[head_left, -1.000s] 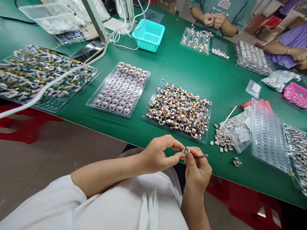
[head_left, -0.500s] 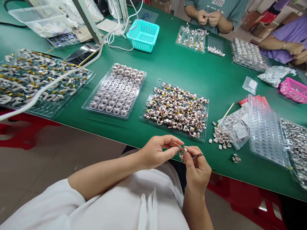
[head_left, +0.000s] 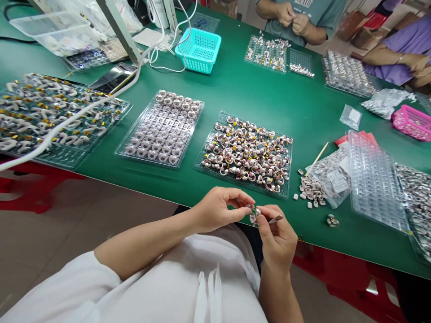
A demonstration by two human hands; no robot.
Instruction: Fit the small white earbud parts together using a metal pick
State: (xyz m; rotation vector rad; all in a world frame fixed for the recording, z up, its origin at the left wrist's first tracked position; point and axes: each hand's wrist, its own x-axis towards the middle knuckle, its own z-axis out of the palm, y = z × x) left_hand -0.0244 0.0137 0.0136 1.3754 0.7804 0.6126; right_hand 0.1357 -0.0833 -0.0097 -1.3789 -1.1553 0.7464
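Note:
My left hand (head_left: 218, 210) pinches a small white earpiece part (head_left: 253, 214) at the near edge of the green table (head_left: 256, 94). My right hand (head_left: 276, 237) is closed around a thin pointed tool (head_left: 276, 219) whose tip meets that part. Both hands hover just in front of a clear tray heaped with similar white parts and wires (head_left: 245, 152). A clear tray (head_left: 161, 128) with neat rows of ring-shaped parts lies to its left. Loose small white pieces (head_left: 311, 190) lie to the right of my hands.
A wide tray of curved white parts (head_left: 50, 116) sits far left under a white cable (head_left: 77, 112). Empty clear trays (head_left: 373, 184), bags, a wooden stick (head_left: 316, 159), a teal basket (head_left: 198, 50) and a pink basket (head_left: 412, 122) stand around. Two other people work at the far side.
My hands have stayed together on the part with only small finger shifts. The view has drifted slightly, so the table's things sit a little further left.

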